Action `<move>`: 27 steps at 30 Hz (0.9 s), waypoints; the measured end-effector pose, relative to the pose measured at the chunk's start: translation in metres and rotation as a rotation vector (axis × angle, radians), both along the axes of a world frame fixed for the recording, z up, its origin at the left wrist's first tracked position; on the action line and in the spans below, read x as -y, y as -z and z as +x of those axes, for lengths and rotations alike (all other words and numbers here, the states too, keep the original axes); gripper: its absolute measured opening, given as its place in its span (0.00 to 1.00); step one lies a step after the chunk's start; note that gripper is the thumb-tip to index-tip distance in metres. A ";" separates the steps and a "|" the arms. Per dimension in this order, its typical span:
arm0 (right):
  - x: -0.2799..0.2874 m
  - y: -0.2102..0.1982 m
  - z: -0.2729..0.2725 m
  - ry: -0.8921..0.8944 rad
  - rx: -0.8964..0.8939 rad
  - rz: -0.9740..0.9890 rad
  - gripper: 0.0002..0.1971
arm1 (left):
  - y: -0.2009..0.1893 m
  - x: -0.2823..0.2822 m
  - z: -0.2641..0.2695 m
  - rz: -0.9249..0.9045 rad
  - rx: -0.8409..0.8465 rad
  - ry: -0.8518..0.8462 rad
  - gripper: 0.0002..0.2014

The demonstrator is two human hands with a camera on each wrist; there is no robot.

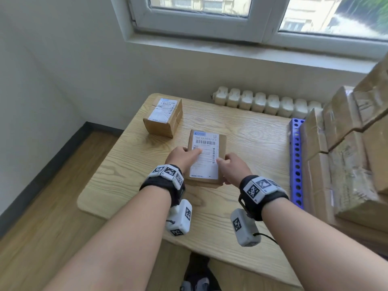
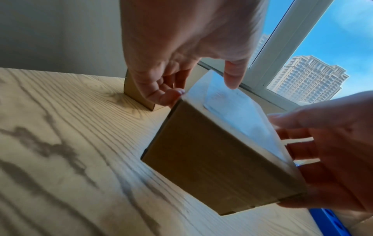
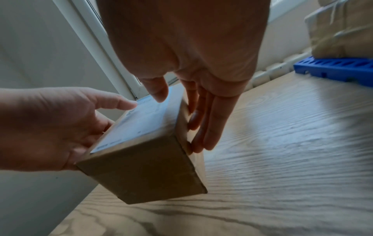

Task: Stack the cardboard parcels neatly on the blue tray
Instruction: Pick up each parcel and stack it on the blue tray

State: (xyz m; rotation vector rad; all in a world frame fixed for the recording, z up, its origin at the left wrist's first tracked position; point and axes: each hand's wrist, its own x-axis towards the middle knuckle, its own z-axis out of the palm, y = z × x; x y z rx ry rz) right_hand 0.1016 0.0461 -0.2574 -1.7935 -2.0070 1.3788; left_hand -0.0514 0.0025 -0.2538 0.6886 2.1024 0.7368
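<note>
Hands: left hand (image 1: 182,156) and right hand (image 1: 233,168) grasp labelled parcel (image 1: 210,143) by its sides.
Nearby: second parcel (image 1: 163,116) on table (image 1: 252,139), far-left.
Right: parcel stack (image 1: 346,148) fills blue tray (image 1: 296,160).

Centre of light wooden table (image 1: 241,131): labelled cardboard parcel (image 1: 206,141), between both hands
Behind-left: smaller taped cardboard parcel (image 1: 162,116)
Right edge: blue perforated plastic tray (image 1: 296,162) bearing stacked cardboard parcels (image 1: 346,143)

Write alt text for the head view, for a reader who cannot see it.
Both hands, left hand and right hand, grip a labelled cardboard parcel on a wooden table. A second parcel sits farther left; stacked parcels fill the blue tray at right.
</note>
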 end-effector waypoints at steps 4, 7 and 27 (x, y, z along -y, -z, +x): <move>0.033 -0.018 0.023 0.018 -0.049 0.057 0.17 | -0.019 0.031 0.019 0.122 0.007 -0.037 0.23; 0.055 -0.034 0.039 0.022 -0.064 0.111 0.13 | -0.036 0.051 0.034 0.203 0.044 -0.055 0.26; 0.072 -0.221 0.142 0.116 -0.417 0.561 0.19 | -0.221 0.056 0.118 0.787 0.047 0.028 0.36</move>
